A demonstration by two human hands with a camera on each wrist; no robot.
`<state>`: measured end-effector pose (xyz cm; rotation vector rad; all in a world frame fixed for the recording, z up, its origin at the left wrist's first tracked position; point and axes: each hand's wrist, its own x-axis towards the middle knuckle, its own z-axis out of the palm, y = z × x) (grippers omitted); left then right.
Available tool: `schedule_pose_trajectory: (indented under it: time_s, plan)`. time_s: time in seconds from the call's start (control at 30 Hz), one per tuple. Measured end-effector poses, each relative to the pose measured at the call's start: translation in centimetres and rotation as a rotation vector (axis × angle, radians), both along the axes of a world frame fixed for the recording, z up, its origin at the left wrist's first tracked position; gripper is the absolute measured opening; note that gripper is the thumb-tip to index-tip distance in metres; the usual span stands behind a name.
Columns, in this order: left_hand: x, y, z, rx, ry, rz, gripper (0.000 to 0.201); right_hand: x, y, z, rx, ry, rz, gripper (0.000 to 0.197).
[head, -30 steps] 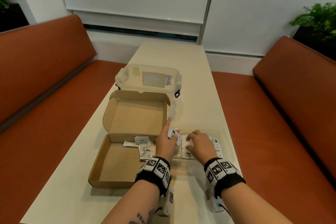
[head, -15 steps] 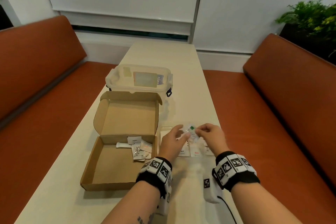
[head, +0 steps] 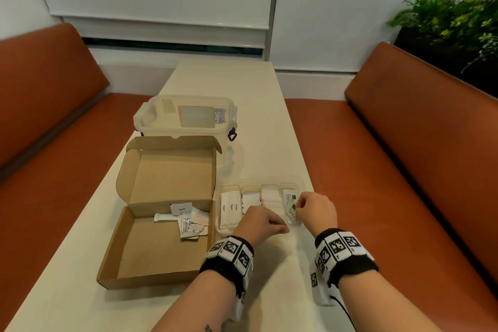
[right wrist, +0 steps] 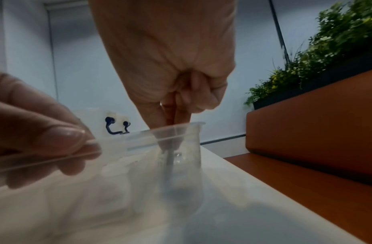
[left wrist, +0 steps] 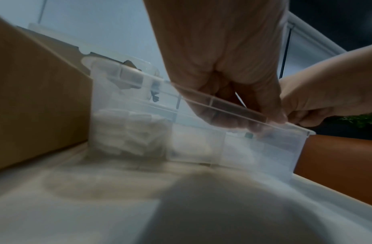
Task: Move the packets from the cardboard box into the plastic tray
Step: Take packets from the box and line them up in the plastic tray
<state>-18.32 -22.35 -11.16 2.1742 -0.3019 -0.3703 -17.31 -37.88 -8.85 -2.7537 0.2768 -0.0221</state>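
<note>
Packet in hand: your right hand [head: 315,210] pinches a Stevia packet [head: 292,212] by its upper edge, thumb against curled fingers, and the packet stands in the rightmost compartment of the plastic tray [head: 301,180], at the near end.
Right grip: keep the pinch light and high on the packet, so your fingers [right wrist: 182,115] do not go deep between the walls; let go only when the lower edge rests on the tray floor.
Left hand: your left hand [head: 260,222] is curled at the near rim of the tray. In the right wrist view its thumb [right wrist: 62,137] lies on the rim. Whether it grips the rim or only rests there I cannot tell. Hold the tray firm, because it is light and I judge it can slide on the table [head: 269,121].
Placing: set the packet flat beside the Stevia packet already in that compartment, not across a divider.
Packets left: several packets [head: 188,219] remain in the cardboard box [head: 151,248], near its hinge, just left of the tray.
Around: a lidded plastic container [head: 186,116] stands behind the box; it does not block your reach.
</note>
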Motion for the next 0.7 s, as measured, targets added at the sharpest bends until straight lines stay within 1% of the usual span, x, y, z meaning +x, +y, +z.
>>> schedule_pose_trajectory:
  time_s: [0.17, 0.33, 0.4, 0.53, 0.7]
  plan:
    - [0.08, 0.02, -0.2, -0.03, 0.011, 0.016, 0.017, 0.25, 0.24, -0.5, -0.194, 0.095, 0.07, 0.017]
    - [0.12, 0.06, -0.35, -0.06, 0.029, 0.029, 0.018, 0.45, 0.09, -0.74, -0.325, 0.191, 0.141, 0.017]
    - [0.09, 0.01, -0.3, -0.054, 0.031, 0.027, 0.018, 0.49, 0.14, -0.63, -0.353, 0.202, 0.174, 0.017]
    - [0.02, 0.08, -0.21, -0.053, 0.038, 0.034, 0.019, 0.49, 0.25, -0.66, -0.358, 0.164, 0.227, 0.019]
    - [-0.25, 0.01, 0.08, -0.05, 0.046, 0.042, 0.018, 0.63, 0.15, -0.54, -0.358, 0.195, 0.228, 0.02]
